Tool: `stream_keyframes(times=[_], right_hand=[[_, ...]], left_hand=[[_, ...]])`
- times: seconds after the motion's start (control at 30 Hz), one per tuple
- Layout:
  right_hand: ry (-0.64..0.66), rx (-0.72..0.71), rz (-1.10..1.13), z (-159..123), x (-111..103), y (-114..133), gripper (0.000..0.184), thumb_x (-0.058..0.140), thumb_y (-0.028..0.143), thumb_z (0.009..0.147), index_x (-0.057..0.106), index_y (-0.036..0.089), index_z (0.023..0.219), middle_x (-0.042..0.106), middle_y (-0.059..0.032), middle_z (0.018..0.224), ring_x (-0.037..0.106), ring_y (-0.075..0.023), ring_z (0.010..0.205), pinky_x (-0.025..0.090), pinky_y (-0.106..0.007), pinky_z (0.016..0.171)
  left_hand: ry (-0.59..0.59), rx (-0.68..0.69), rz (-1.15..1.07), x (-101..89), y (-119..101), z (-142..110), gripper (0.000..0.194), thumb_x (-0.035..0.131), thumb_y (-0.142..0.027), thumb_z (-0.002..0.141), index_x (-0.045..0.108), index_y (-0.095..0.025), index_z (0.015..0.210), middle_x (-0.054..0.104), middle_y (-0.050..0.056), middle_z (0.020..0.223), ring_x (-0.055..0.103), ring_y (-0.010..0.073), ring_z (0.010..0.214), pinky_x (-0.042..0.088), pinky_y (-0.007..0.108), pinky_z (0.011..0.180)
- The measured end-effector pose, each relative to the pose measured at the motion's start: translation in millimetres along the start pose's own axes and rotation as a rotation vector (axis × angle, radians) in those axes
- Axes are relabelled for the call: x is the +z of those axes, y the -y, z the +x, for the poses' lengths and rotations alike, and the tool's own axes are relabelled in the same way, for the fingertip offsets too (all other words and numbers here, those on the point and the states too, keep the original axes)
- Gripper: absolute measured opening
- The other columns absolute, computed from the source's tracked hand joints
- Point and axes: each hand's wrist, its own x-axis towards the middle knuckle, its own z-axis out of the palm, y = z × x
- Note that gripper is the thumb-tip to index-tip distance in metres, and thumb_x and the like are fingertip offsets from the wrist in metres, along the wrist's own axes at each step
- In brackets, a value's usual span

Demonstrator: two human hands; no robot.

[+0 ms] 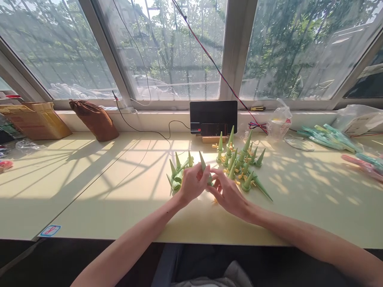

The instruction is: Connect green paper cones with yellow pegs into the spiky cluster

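Note:
My left hand [194, 181] is closed around a green cone-shaped piece [202, 160], whose pointed tip rises above the fingers. Close against it, my right hand [226, 191] has its thumb and fingers pinched at the lower end of the same piece. The fingers partly hide that lower end. Left of my left hand lies a small group of green cones [174, 172], some upright and some tilted. Beyond my right hand stands a larger cluster of green cones [241, 158] with small yellow parts [229, 146] on several of them. A yellow bit shows on the table below my hands.
A black tablet [213, 113] leans on a stand before the window. Along the back are a brown drawstring bag [95, 119], a cardboard box [44, 121], a plastic bag with a cup [279, 124] and wrapped green items [327, 136]. Cables run across the pale table [119, 207].

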Motion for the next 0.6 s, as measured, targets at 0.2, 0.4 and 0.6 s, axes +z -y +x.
stream_keyframes(times=[0.2,0.4,0.6], right_hand=[[0.034,0.083,-0.017,-0.8,3.3,-2.6,0.045,0.054,0.018,0.092,0.036,0.023,0.133,0.064,-0.0037,0.103,0.055,-0.0097,0.057,0.046,-0.026,0.063],[0.124,0.06,-0.22,-1.5,6.0,-7.2,0.004,0.055,0.014,0.086,0.053,0.018,0.087,0.057,-0.0002,0.078,0.049,-0.0119,0.06,0.038,-0.025,0.061],[0.122,0.135,-0.186,-1.0,3.4,-8.3,0.008,0.05,0.014,0.085,0.048,0.02,0.089,0.055,0.0015,0.074,0.045,-0.0116,0.057,0.033,-0.023,0.055]], left_hand=[[-0.069,-0.056,0.076,-1.2,1.0,0.0,0.04,0.052,-0.034,0.092,0.043,-0.018,0.057,0.039,-0.006,0.045,0.035,0.0072,0.041,0.03,0.02,0.042],[-0.12,-0.048,0.111,-3.4,-2.4,0.8,0.038,0.052,-0.033,0.092,0.045,-0.018,0.058,0.042,-0.005,0.045,0.038,0.0079,0.041,0.033,0.021,0.044],[-0.144,0.016,0.113,-2.6,-2.8,-0.7,0.04,0.052,-0.031,0.092,0.041,-0.019,0.056,0.036,-0.006,0.045,0.032,0.0073,0.041,0.029,0.021,0.042]])
